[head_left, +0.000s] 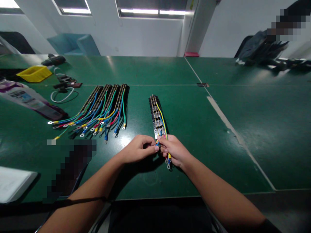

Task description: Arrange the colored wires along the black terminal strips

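Observation:
A long black terminal strip [156, 113] with metal rails lies on the green table in front of me, its near end at my fingers. Yellow, green, blue and red wires [163, 120] run along its right side to ring lugs [168, 165] below my right hand. My left hand [142, 148] pinches a short blue wire end at the strip's near end, thumb and forefinger together. My right hand [175, 150] is closed around the wire bundle, its thumb near the left fingertips. Several similar strips [107, 97] with coloured lugged wires lie to the left.
On the left are a purple-labelled bottle [31, 100], a yellow tray [36, 73], a cable [63, 94], a white object [16, 183] and a dark pixelated item [71, 168]. Grey tape [225, 121] marks the table at right. A person [264, 45] is at the far right.

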Motion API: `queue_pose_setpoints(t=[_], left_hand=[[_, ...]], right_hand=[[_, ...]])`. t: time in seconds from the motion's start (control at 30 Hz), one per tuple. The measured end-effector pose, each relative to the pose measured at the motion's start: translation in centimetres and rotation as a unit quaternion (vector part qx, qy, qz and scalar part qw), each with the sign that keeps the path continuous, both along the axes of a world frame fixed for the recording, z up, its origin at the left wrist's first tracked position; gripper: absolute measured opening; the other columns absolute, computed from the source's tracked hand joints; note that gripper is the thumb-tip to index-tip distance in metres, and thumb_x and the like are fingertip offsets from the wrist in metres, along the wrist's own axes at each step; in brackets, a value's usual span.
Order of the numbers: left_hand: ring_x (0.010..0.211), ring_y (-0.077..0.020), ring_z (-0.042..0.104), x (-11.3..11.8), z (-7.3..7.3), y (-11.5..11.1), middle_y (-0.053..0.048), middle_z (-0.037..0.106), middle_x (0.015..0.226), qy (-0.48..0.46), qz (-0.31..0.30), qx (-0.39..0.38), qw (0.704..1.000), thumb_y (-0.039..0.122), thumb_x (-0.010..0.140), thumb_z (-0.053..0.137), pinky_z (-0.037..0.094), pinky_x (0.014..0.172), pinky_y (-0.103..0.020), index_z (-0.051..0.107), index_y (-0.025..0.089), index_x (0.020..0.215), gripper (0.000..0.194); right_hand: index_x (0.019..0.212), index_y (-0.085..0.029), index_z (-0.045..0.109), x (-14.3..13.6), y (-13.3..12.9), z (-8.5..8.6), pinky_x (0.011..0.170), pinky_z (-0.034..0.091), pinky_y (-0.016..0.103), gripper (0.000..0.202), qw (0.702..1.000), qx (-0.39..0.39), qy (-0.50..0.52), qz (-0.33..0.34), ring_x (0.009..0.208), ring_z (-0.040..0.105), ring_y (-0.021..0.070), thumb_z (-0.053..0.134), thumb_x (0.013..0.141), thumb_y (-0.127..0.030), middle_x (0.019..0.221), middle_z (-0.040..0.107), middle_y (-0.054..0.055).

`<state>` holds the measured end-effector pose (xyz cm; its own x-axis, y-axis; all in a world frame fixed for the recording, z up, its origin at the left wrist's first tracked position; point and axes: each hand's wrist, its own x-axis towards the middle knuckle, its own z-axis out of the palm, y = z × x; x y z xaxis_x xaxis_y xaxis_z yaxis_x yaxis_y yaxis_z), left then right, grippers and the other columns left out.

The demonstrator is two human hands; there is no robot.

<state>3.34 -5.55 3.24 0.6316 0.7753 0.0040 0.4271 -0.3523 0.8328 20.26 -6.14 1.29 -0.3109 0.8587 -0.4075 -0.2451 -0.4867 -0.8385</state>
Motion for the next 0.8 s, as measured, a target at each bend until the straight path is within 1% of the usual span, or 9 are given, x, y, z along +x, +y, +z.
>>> queue_pose_setpoints(t=[0.07,0.17,0.37,0.43,0.5,0.67,0.73,0.8], left_hand=[[0.052,-0.0067,0.038,-0.15,-0.18,-0.04,0.004,0.043,0.055,0.001,0.009,-0.03,1.0,0.042,0.088,0.052,0.026,0.049,-0.019,0.054,0.012,0.064,0.038],[0.053,-0.0067,0.039,-0.31,-0.31,-0.07,0.004,0.045,0.056,0.011,0.015,-0.045,0.999,0.045,0.085,0.055,0.026,0.048,-0.019,0.058,0.012,0.066,0.038],[0.052,-0.0063,0.04,-0.05,-0.36,-0.14,0.003,0.048,0.055,0.024,0.03,0.009,0.999,0.041,0.083,0.059,0.026,0.048,-0.018,0.061,0.011,0.067,0.034],[0.051,-0.0064,0.041,0.0,-0.32,-0.18,0.003,0.051,0.055,0.029,0.035,0.019,0.999,0.041,0.082,0.059,0.027,0.048,-0.018,0.062,0.011,0.068,0.033],[0.051,-0.0064,0.043,-0.02,-0.24,-0.2,0.002,0.054,0.056,0.032,0.045,0.011,0.998,0.043,0.08,0.063,0.028,0.047,-0.017,0.065,0.011,0.07,0.034],[0.05,-0.0066,0.047,-0.16,-0.2,-0.17,0.002,0.058,0.056,0.043,0.069,-0.026,0.996,0.049,0.065,0.075,0.029,0.046,-0.017,0.067,0.011,0.07,0.039],[0.049,-0.0063,0.046,-0.19,-0.25,-0.15,0.002,0.058,0.055,0.057,0.071,-0.019,0.996,0.05,0.066,0.074,0.028,0.045,-0.017,0.065,0.011,0.067,0.04],[0.048,-0.006,0.045,-0.21,-0.29,-0.16,0.002,0.057,0.054,0.07,0.07,0.002,0.995,0.048,0.072,0.069,0.028,0.046,-0.017,0.064,0.011,0.065,0.038]], right_hand=[[0.072,-0.017,0.047,-0.02,0.01,0.05,0.033,0.027,0.016,0.03,1.0,-0.003,0.002,0.001,0.035,0.027,0.0031,0.067,0.076,-0.039,0.044,0.034,-0.011],[0.071,-0.018,0.046,-0.01,0.05,0.16,0.033,0.026,0.016,0.03,1.0,-0.012,0.015,0.001,0.034,0.026,0.003,0.067,0.076,-0.038,0.043,0.033,-0.011],[0.07,-0.018,0.043,0.13,0.09,0.26,0.033,0.025,0.016,0.031,0.998,-0.038,0.043,-0.003,0.035,0.026,0.0026,0.069,0.074,-0.036,0.044,0.033,-0.011],[0.07,-0.018,0.043,0.1,0.07,0.18,0.033,0.025,0.016,0.03,0.999,-0.024,0.028,-0.003,0.034,0.026,0.0029,0.067,0.075,-0.037,0.044,0.034,-0.011],[0.07,-0.019,0.043,0.0,0.04,0.08,0.032,0.025,0.016,0.03,1.0,-0.003,0.008,-0.003,0.034,0.027,0.0031,0.065,0.077,-0.037,0.044,0.034,-0.01],[0.072,-0.02,0.039,-0.37,-0.09,0.03,0.032,0.024,0.016,0.029,1.0,0.016,-0.013,-0.006,0.034,0.025,0.003,0.061,0.079,-0.037,0.044,0.032,-0.012],[0.072,-0.02,0.039,-0.46,-0.15,0.02,0.031,0.023,0.016,0.028,0.999,0.023,-0.024,-0.01,0.034,0.026,0.0033,0.06,0.079,-0.037,0.044,0.032,-0.012],[0.072,-0.021,0.039,-0.52,-0.19,-0.01,0.031,0.023,0.016,0.027,0.999,0.03,-0.037,-0.016,0.034,0.027,0.0036,0.059,0.079,-0.037,0.045,0.031,-0.012]])
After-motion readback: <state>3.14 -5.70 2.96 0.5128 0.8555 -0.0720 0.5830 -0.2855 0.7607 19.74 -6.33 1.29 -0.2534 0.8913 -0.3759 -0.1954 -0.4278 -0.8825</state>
